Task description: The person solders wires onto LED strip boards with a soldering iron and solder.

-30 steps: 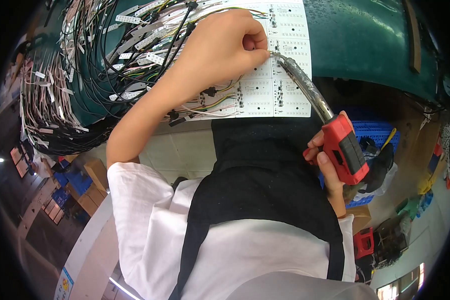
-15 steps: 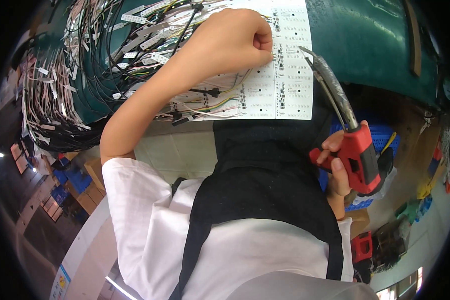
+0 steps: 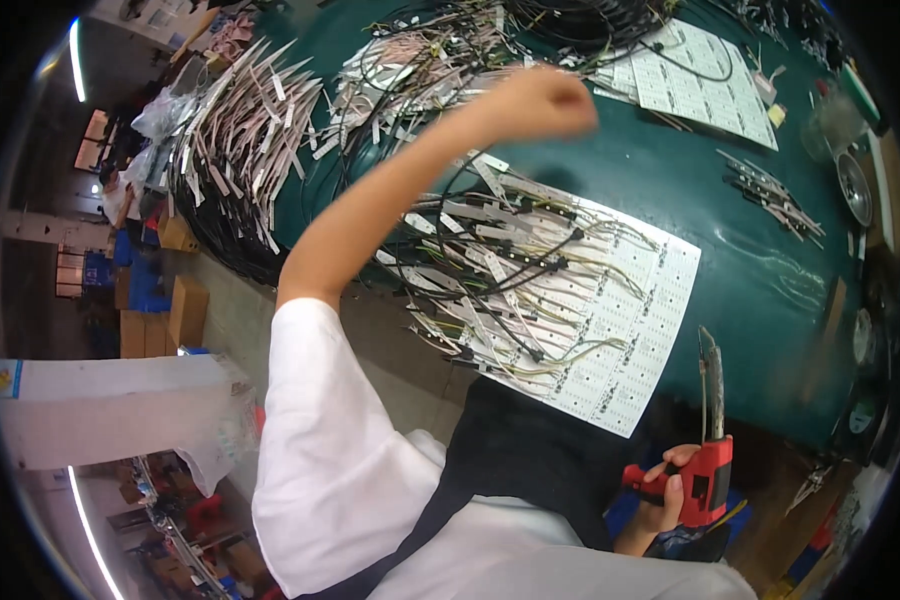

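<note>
My right hand (image 3: 660, 497) grips a red and black soldering gun (image 3: 711, 478) at the near right. Its metal barrel and thin feed tube point up past the right side of a white circuit board panel (image 3: 660, 330). Black components and rows of pads cover the panel, and thin wires (image 3: 615, 270) run onto it from the left. High over the table, beyond the panel, my left hand (image 3: 550, 105) is curled closed and somewhat blurred. Whether anything is between its fingers is hidden. A bundle of black and pale cables (image 3: 440, 65) lies close to it.
More white board panels (image 3: 705, 85) lie at the far right on the green table (image 3: 750, 265). Pale strips (image 3: 770, 195) lie scattered nearby. A thick bunch of wires with white ends (image 3: 245, 150) hangs over the left edge. Cardboard boxes (image 3: 187, 312) stand on the floor.
My left hand has lifted off the panel and moved to the far side, above the table. The view has swung, showing more table. The soldering gun stays in my right hand.
</note>
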Tool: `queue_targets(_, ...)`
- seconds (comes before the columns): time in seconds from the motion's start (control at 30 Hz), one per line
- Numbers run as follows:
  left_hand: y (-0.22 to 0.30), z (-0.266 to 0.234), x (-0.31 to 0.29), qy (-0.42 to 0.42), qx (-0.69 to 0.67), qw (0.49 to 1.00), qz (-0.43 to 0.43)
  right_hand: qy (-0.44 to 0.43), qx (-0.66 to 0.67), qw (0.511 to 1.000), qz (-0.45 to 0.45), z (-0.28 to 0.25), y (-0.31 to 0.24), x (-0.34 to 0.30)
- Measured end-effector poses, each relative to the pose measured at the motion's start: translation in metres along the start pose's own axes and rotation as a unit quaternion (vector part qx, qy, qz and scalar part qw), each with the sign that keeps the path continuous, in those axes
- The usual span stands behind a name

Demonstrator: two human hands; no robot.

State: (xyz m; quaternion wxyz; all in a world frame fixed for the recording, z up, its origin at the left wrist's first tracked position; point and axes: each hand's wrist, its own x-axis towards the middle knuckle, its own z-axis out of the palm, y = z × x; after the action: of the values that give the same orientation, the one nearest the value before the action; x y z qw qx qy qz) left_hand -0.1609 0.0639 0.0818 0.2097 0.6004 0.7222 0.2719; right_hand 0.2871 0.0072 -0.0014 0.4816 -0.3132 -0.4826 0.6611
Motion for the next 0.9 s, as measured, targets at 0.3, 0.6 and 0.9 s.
queue_targets(0.3, -0.208, -0.098, 0.084, 0.294, 0.347, 0.887, -0.083, 0.031, -0.032, 0.999, 0.011, 0.01, 0.0, 0.011)
queue_targets(0.6, -0.192, -0.109, 0.119, 0.219, 0.519, 0.81, -0.163, 0.087, -0.087, 0.992, -0.007, 0.017, -0.016, 0.004)
queue_targets(0.9, -0.094, -0.316, 0.036, 0.478, 0.278, 0.827, -0.104, 0.058, -0.051, 0.996, -0.042, 0.004, -0.019, 0.018)
